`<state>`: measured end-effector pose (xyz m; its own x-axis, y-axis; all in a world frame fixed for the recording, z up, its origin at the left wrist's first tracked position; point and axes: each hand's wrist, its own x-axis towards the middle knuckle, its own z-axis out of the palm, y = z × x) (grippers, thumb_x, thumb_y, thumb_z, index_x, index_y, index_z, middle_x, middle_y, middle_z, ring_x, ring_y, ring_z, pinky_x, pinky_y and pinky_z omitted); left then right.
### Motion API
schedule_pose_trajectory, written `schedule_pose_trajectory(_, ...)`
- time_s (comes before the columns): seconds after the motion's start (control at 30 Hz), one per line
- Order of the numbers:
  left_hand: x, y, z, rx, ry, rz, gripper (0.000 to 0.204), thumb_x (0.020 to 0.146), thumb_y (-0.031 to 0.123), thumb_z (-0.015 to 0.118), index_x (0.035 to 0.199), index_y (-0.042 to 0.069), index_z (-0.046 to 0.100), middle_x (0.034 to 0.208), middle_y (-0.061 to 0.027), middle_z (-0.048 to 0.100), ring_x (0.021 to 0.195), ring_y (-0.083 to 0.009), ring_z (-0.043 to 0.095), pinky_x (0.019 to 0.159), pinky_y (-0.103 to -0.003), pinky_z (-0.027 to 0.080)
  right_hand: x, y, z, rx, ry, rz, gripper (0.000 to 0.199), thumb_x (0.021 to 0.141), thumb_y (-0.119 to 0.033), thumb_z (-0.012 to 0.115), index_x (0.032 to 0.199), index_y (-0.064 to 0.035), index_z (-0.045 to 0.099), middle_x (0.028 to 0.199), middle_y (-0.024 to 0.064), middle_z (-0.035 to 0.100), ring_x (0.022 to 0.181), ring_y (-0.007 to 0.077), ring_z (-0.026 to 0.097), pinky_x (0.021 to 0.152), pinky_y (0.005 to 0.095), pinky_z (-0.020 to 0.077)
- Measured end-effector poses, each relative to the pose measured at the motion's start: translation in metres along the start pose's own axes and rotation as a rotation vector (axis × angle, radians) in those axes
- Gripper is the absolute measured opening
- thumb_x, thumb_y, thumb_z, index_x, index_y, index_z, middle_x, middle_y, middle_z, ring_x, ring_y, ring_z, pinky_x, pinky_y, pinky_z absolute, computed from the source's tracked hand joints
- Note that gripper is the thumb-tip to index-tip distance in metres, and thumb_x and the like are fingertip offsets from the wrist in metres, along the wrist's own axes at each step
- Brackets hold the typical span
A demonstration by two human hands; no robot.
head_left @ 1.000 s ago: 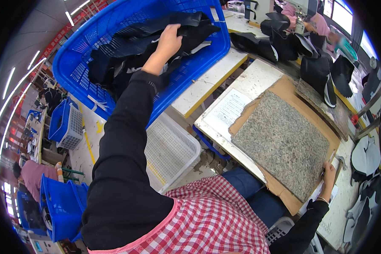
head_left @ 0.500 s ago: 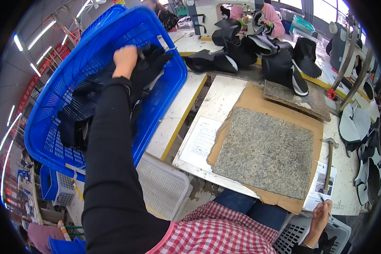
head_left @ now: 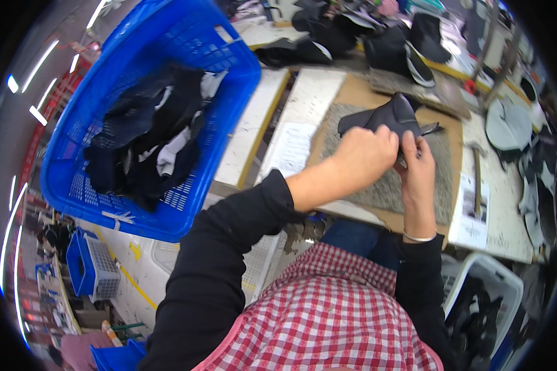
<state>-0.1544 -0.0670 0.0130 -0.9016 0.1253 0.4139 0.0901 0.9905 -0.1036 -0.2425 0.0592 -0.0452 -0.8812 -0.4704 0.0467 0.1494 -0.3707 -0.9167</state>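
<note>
A black leather shoe upper (head_left: 387, 114) is held between my hands above the speckled stone slab (head_left: 436, 195). My left hand (head_left: 366, 156) is closed on its near edge, knuckles upward. My right hand (head_left: 418, 162) pinches the same edge a little farther right, fingers almost touching the left hand. A thin dark end sticks out beyond the right fingers; I cannot make out what it belongs to. Under the slab lies brown cardboard (head_left: 455, 139). To the left, the blue basket (head_left: 232, 127) holds a pile of black and white shoe pieces (head_left: 161, 133).
A hammer (head_left: 477, 179) lies on a printed sheet right of the cardboard. More black uppers (head_left: 384, 52) line the back of the bench, with grey-white pieces (head_left: 507, 123) at the far right. A white crate (head_left: 510, 278) of dark pieces stands low on the right.
My left hand has come out of the blue basket and over the slab with a black shoe upper. My right hand has risen from the bench's lower right edge to grip it too.
</note>
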Motion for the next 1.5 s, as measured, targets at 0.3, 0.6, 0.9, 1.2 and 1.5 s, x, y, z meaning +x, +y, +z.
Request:
schedule_pose_trajectory(0.3,-0.08,0.001,0.084,-0.722,0.198,-0.453,0.028,0.081,0.005,0.078,0.109,0.003,0.073,0.116,-0.0129,0.071,0.109,-0.0335,0.067,0.092,-0.04,0.055,-0.021,0.027,-0.132,-0.17,0.165,-0.08,0.032,0.097,-0.021,0.075,0.119,0.0001,0.068,0.107,0.005,0.072,0.097,0.012,0.064,0.088,0.0273,0.0515)
schedule_pose_trajectory(0.6,-0.088,0.0,0.087,-0.525,0.321,-0.129,0.023,0.083,-0.001,0.073,0.105,0.004,0.073,0.11,-0.0115,0.071,0.103,-0.0338,0.066,0.088,-0.04,0.054,0.037,-0.022,-0.147,-0.117,-0.229,-0.182,0.043,0.106,-0.035,0.061,0.135,-0.0025,0.064,0.119,0.0038,0.069,0.109,0.0128,0.063,0.096,0.0262,0.048)
schedule_pose_trajectory(0.9,-0.057,0.013,0.123,-0.623,0.01,-0.038,0.031,0.084,0.013,0.078,0.113,0.003,0.073,0.115,-0.0104,0.068,0.109,-0.0322,0.061,0.094,-0.041,0.052,0.095,-0.027,-0.153,-0.475,0.058,-0.409,0.055,0.109,-0.052,0.045,0.138,-0.0085,0.06,0.094,0.0059,0.072,0.082,0.0119,0.066,0.075,0.0259,0.0517)
schedule_pose_trajectory(1.2,-0.049,-0.003,0.163,-0.507,0.072,-0.177,0.024,0.085,0.017,0.078,0.105,0.006,0.07,0.109,-0.0093,0.065,0.095,-0.0346,0.068,0.081,-0.044,0.056,-0.02,0.047,-0.131,-0.303,-0.17,0.058,0.036,0.107,-0.036,0.056,0.106,-0.0045,0.074,0.069,-0.0011,0.064,0.057,0.0056,0.055,0.053,0.0202,0.0419)
schedule_pose_trajectory(1.5,-0.062,0.001,0.162,-0.586,0.119,-0.148,0.042,0.079,0.02,0.084,0.111,0.003,0.065,0.109,-0.0119,0.064,0.102,-0.0325,0.065,0.088,-0.043,0.053,0.006,0.084,-0.099,-0.021,-0.078,0.018,0.017,0.105,-0.02,0.062,0.113,-0.0053,0.061,0.088,0.005,0.065,0.075,0.0091,0.056,0.068,0.0231,0.046)
